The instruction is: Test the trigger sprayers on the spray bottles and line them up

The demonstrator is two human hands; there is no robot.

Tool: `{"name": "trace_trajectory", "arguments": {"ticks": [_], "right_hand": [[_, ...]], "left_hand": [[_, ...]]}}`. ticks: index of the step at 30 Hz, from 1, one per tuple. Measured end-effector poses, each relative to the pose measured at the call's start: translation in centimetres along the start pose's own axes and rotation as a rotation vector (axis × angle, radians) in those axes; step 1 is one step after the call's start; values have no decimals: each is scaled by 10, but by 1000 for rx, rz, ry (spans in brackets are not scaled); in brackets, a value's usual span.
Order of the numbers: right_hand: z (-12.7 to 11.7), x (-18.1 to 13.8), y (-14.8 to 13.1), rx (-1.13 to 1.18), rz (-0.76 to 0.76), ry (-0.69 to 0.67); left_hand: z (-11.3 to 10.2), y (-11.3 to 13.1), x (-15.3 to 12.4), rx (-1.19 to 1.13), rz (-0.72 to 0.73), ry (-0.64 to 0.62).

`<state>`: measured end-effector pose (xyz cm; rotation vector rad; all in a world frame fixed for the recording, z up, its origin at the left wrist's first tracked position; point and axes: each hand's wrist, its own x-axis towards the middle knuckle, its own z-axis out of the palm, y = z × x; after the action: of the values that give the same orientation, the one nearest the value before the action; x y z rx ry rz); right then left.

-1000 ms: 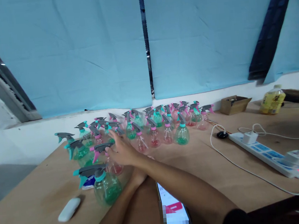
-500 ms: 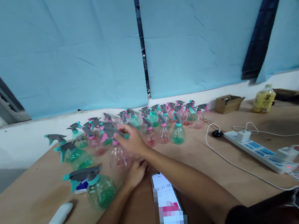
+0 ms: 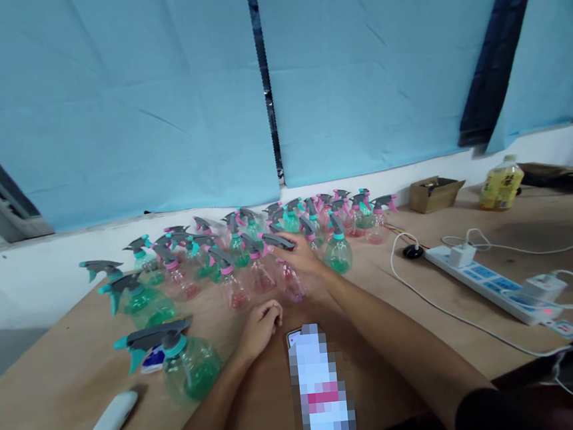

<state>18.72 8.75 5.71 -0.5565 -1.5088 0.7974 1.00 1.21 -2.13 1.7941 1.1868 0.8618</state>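
My right hand (image 3: 298, 253) is closed round the grey head of a spray bottle (image 3: 291, 283) with a pink collar and a little pink liquid. The bottle stands at the front of a crowd of similar ones, its base near the tabletop. To its left are two more pink-collared spray bottles, one (image 3: 259, 274) beside it and another (image 3: 233, 288) farther left. A teal-collared spray bottle (image 3: 339, 254) with green liquid is on its right. My left hand (image 3: 261, 329) rests on the table with fingers curled, nothing visible in it, just behind a phone (image 3: 321, 386).
At front left stand a large green spray bottle (image 3: 192, 370) and a white oval case (image 3: 113, 416). A power strip (image 3: 493, 284) with chargers and white cables lies right. Behind it are a cardboard box (image 3: 435, 195) and a yellow drink bottle (image 3: 502, 184). Blue sheeting (image 3: 156, 106) covers the wall.
My right hand has let go of a pink spray bottle on the left and moved right to grip another by its head. My left hand stays nearly in place. The view shifted slightly.
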Motion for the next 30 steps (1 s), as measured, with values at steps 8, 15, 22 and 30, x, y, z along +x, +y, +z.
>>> {"name": "trace_trajectory", "arguments": {"ticks": [8, 15, 22, 30], "right_hand": [[5, -17, 35, -22, 67, -156], [2, -19, 15, 194, 264, -296], [4, -25, 4, 306, 302, -236], [2, -24, 3, 225, 318, -207]], "left_hand": [[1, 3, 0, -19, -21, -8], [1, 5, -1, -12, -23, -5], [1, 5, -2, -10, -32, -2], [1, 1, -1, -33, -27, -9]]}}
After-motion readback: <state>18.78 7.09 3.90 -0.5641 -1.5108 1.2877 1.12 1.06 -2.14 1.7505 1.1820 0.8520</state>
